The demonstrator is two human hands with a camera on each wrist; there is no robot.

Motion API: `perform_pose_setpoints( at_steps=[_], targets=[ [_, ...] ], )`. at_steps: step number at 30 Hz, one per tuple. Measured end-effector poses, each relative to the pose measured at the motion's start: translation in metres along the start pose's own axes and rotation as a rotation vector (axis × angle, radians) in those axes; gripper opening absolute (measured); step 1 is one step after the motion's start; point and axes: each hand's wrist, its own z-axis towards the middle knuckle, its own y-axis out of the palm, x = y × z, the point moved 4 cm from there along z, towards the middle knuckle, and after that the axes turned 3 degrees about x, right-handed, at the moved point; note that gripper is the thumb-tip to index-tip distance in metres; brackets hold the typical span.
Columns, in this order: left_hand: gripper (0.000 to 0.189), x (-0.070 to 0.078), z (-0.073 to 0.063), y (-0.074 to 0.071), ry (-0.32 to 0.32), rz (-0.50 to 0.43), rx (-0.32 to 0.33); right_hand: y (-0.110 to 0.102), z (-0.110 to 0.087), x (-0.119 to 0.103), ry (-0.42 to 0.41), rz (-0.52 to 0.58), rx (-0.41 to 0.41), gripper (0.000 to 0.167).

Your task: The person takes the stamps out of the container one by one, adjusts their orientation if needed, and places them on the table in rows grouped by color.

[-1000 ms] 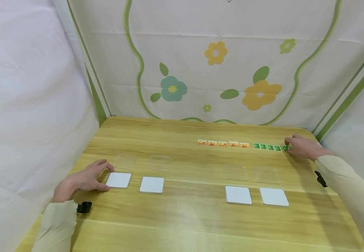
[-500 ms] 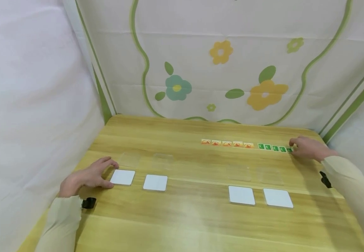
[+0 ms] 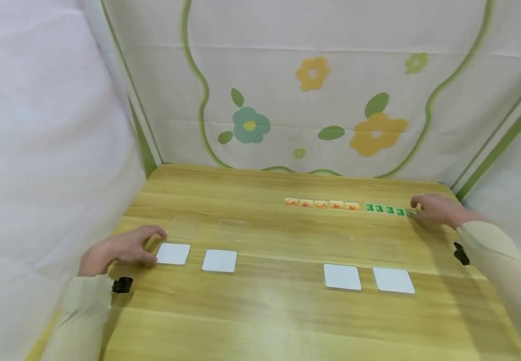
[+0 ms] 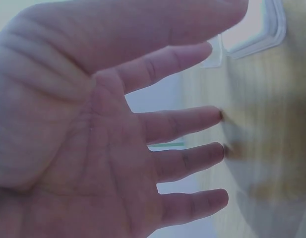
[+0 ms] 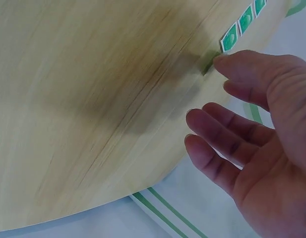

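My left hand [image 3: 129, 245] rests at the left side of a white square tile [image 3: 173, 253] with a clear edge. Its fingers are loosely spread, thumb by the tile's near left corner; in the left wrist view, the tile [image 4: 249, 29] shows past the thumb. At the far right, my right hand [image 3: 438, 209] pinches a small green stamp-like card [image 3: 409, 213] at the end of a row of green cards [image 3: 384, 209]. In the right wrist view this card [image 5: 209, 61] looks dark and tilted at the thumb tip, partly hidden, while the other fingers curve loosely.
Several orange-and-yellow cards [image 3: 321, 204] continue the row to the left. More white squares [image 3: 220, 260] lie nearer, two of them at the right [image 3: 342, 277]. Clear squares [image 3: 231, 229] lie behind the white ones. A flowered white cloth [image 3: 283, 90] hangs at the table's back edge.
The end green card has moved left, closing the gap to its neighbour, and now shows as a thinner sliver. My left hand stays beside the white tile. The head view has shifted slightly.
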Motion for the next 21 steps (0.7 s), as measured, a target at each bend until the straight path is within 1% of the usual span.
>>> perform_pose_setpoints(
  at_steps=[4,8,11,13,16,19,21],
  targets=[
    [0.057,-0.005,-0.004,-0.005,-0.017,0.025,0.010,0.000,0.005,-0.010,-0.005,0.030,-0.004,0.023],
    [0.053,-0.006,0.001,-0.005,-0.016,0.038,0.026,0.001,0.001,-0.008,0.025,0.026,-0.013,0.016],
    [0.049,-0.004,0.004,-0.008,-0.035,0.053,0.044,0.003,-0.003,-0.008,0.030,0.034,-0.021,0.013],
    [0.046,-0.002,0.005,-0.013,-0.053,0.062,0.052,0.004,-0.003,-0.009,0.023,0.036,-0.016,0.009],
    [0.044,0.005,0.007,-0.024,-0.062,0.071,0.059,0.005,-0.001,-0.013,0.036,0.053,-0.008,0.002],
    [0.045,0.017,0.013,-0.037,-0.053,0.086,0.052,0.006,0.002,-0.014,0.059,0.063,-0.010,0.006],
    [0.046,0.027,0.018,-0.047,-0.029,0.113,0.061,0.006,0.003,-0.012,0.079,0.068,-0.014,0.007]
  ],
)
